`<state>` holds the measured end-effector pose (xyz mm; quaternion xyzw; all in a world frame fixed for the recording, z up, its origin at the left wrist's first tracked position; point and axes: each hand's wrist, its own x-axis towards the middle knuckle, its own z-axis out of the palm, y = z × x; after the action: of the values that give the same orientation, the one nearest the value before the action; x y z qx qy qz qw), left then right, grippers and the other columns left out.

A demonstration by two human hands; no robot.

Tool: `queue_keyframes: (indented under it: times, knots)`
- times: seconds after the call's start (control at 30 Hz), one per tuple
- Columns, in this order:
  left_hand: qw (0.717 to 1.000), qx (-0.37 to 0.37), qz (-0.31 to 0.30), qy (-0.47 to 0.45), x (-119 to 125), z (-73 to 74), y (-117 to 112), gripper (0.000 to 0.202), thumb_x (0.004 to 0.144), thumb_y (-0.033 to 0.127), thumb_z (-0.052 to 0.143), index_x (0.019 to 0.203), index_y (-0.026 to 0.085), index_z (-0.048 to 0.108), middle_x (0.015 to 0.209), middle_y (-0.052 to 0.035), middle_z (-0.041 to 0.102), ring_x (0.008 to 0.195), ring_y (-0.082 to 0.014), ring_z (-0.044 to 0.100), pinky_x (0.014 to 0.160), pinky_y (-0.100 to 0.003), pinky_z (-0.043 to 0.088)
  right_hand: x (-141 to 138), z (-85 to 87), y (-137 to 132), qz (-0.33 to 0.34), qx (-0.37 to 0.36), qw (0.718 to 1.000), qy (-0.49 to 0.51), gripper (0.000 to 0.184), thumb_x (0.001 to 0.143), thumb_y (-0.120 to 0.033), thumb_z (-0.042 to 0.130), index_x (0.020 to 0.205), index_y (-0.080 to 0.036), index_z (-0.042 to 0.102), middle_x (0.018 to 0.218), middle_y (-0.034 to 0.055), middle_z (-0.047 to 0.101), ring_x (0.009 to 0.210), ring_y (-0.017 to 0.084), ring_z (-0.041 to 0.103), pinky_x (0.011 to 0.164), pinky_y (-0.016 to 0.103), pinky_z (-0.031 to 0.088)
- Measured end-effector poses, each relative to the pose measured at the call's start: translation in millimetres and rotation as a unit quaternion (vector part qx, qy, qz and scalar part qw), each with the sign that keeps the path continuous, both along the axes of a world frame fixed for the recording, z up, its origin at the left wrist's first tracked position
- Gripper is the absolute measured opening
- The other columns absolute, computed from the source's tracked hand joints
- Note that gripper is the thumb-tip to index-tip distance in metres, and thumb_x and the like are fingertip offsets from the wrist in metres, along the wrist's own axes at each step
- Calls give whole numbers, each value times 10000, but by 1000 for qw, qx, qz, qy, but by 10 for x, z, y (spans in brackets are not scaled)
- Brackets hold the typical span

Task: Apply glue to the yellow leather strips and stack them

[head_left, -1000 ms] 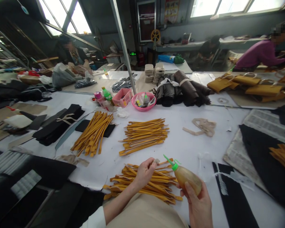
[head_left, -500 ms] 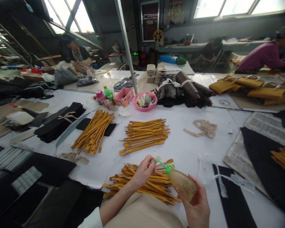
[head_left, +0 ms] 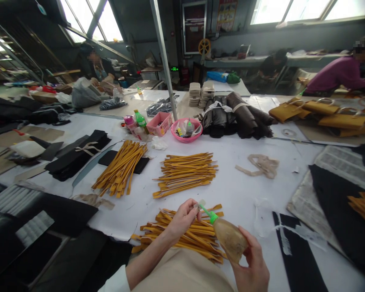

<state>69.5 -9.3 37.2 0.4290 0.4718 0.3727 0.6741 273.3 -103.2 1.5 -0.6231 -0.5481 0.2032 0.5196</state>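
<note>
My right hand (head_left: 254, 265) grips a squeeze bottle of amber glue (head_left: 229, 238) with a green nozzle (head_left: 207, 213) that points up and to the left. My left hand (head_left: 182, 219) pinches a small pale cap (head_left: 201, 202) right at the nozzle's tip. Both hands hover over a heap of yellow leather strips (head_left: 185, 235) at the near edge of the white table (head_left: 243, 190). A beige piece (head_left: 185, 273) lies in front of me, under my forearm.
Two more piles of yellow strips (head_left: 185, 172) (head_left: 120, 168) lie further out. Behind them stand a pink bowl (head_left: 187, 129), a pink basket (head_left: 159, 123) and a green bottle (head_left: 140, 119). Black fabric (head_left: 337, 202) lies to the right and left. Other people work at far tables.
The bottle has tilted so its nozzle swung left to my left fingers, and the small cap now sits at the nozzle's tip. My right hand has dropped slightly.
</note>
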Motion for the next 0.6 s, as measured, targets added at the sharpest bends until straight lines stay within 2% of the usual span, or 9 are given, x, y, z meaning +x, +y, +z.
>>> queue_keyframes:
  times: [0.07, 0.23, 0.4, 0.6]
  knots:
    - [1000, 5, 2, 1, -2, -3, -2, 296, 947, 463, 530, 876, 183, 469, 675, 36, 575, 494, -67, 296, 467, -229, 190, 2, 0, 7, 7, -12, 1000, -3, 503, 832, -296, 718, 1304, -237, 554, 1232, 106, 636, 990, 240, 667, 800, 325, 576]
    - [1000, 4, 1, -8, -1, -30, -1, 290, 942, 454, 546, 873, 182, 472, 685, 30, 590, 495, -65, 315, 468, -221, 207, 9, -10, 18, -30, -1, 999, 28, 558, 816, -297, 738, 1331, -230, 534, 1284, 120, 604, 1039, 244, 651, 813, 315, 576]
    - [1000, 11, 7, -5, -3, -24, -1, 287, 947, 451, 541, 882, 181, 471, 672, 34, 581, 487, -62, 302, 463, -223, 192, -18, -24, 22, -4, -33, 999, 37, 530, 797, -315, 752, 1287, -233, 567, 1241, 106, 631, 980, 231, 679, 784, 293, 585]
    - [1000, 8, 4, -11, 0, -24, -5, 295, 942, 458, 549, 880, 180, 472, 688, 29, 587, 488, -59, 295, 460, -219, 188, -50, -11, 28, -51, -34, 991, 117, 594, 748, -335, 793, 1281, -216, 559, 1264, 118, 621, 1006, 241, 668, 809, 302, 579]
